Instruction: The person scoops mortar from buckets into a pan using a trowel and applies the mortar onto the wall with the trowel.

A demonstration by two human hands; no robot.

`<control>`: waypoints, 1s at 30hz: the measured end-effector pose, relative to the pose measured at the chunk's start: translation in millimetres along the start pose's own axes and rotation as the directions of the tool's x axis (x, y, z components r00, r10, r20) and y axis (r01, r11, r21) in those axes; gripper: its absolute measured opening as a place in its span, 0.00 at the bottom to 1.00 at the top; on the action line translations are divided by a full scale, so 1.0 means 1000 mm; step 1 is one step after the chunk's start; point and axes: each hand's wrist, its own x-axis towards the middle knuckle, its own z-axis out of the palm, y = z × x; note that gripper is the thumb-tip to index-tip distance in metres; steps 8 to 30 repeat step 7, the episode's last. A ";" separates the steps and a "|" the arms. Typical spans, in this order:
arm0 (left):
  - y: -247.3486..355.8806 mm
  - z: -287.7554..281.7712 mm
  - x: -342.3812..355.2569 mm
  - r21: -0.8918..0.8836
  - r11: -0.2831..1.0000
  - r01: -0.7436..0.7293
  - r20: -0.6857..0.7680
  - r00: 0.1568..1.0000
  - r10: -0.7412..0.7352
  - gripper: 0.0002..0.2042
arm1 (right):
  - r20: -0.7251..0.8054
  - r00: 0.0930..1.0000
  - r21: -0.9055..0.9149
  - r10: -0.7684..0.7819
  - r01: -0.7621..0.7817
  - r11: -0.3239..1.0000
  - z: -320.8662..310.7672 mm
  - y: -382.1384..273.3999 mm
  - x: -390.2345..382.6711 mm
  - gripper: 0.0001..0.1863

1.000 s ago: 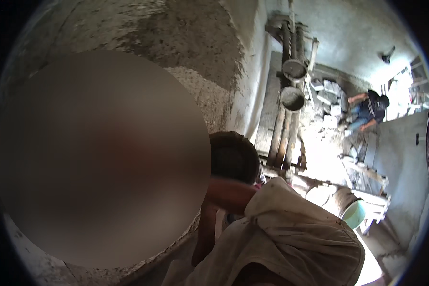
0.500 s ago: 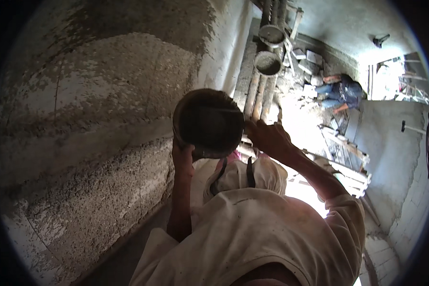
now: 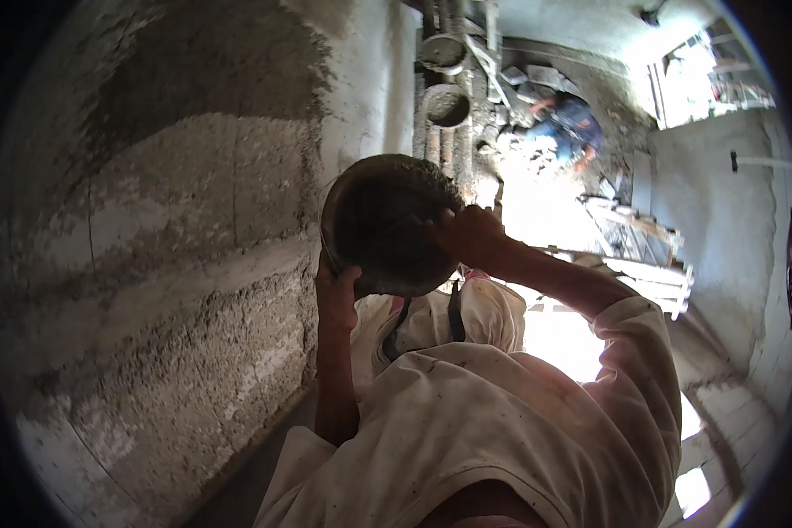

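Observation:
A dark, round bowl [image 3: 383, 220] is held up in front of my chest, its inside in deep shade. My left hand [image 3: 336, 286] grips its lower left rim, the thumb lying over the edge. My right hand [image 3: 471, 236] is closed at the bowl's right side, the knuckles reaching over the rim. Whatever those fingers hold is hidden in shadow. Rough, grainy stuff shows along the bowl's upper right edge. To the left is a wall [image 3: 167, 185] with a dark, damp-looking patch above rough, pitted plaster.
Beyond the bowl, two round buckets [image 3: 447, 106] stand on long poles or planks [image 3: 447, 150]; grey mix shows in the nearer. A co-worker [image 3: 572, 123] bends over rubble on the right. A wooden frame [image 3: 651, 282] stands nearer, by a grey wall [image 3: 713, 238].
My right hand has moved left, from beside the rim to over the bowl's right part. The bowl has tilted slightly. My view has shifted, so the buckets and co-worker appear farther left.

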 end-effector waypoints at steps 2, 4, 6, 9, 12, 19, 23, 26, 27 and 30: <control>-0.014 -0.001 0.001 0.052 0.998 -0.044 0.065 0.997 0.041 0.31 | -0.081 0.990 0.027 0.115 -0.113 0.993 -0.011 0.006 -0.008 0.21; -0.020 0.010 0.009 0.090 0.992 -0.089 0.152 0.985 0.075 0.31 | -0.264 0.951 -0.065 0.160 -0.183 0.981 0.009 0.010 -0.019 0.16; -0.008 0.027 0.015 0.159 0.987 -0.010 0.257 0.966 -0.031 0.32 | -0.120 0.942 -0.010 0.312 -0.316 0.949 0.026 0.006 -0.021 0.29; -0.009 0.030 0.020 0.182 0.983 -0.005 0.293 0.955 -0.049 0.32 | -0.023 0.895 0.038 0.445 -0.444 0.895 0.036 0.000 -0.023 0.30; -0.009 0.030 0.020 0.182 0.983 -0.005 0.293 0.955 -0.049 0.32 | -0.023 0.895 0.038 0.445 -0.444 0.895 0.036 0.000 -0.023 0.30; -0.009 0.030 0.020 0.182 0.983 -0.005 0.293 0.955 -0.049 0.32 | -0.023 0.895 0.038 0.445 -0.444 0.895 0.036 0.000 -0.023 0.30; -0.009 0.030 0.020 0.182 0.983 -0.005 0.293 0.955 -0.049 0.32 | -0.023 0.895 0.038 0.445 -0.444 0.895 0.036 0.000 -0.023 0.30; -0.009 0.030 0.020 0.182 0.983 -0.005 0.293 0.955 -0.049 0.32 | -0.023 0.895 0.038 0.445 -0.444 0.895 0.036 0.000 -0.023 0.30; -0.009 0.030 0.020 0.182 0.983 -0.005 0.293 0.955 -0.049 0.32 | -0.023 0.895 0.038 0.445 -0.444 0.895 0.036 0.000 -0.023 0.30; -0.009 0.030 0.020 0.182 0.983 -0.005 0.293 0.955 -0.049 0.32 | -0.023 0.895 0.038 0.445 -0.444 0.895 0.036 0.000 -0.023 0.30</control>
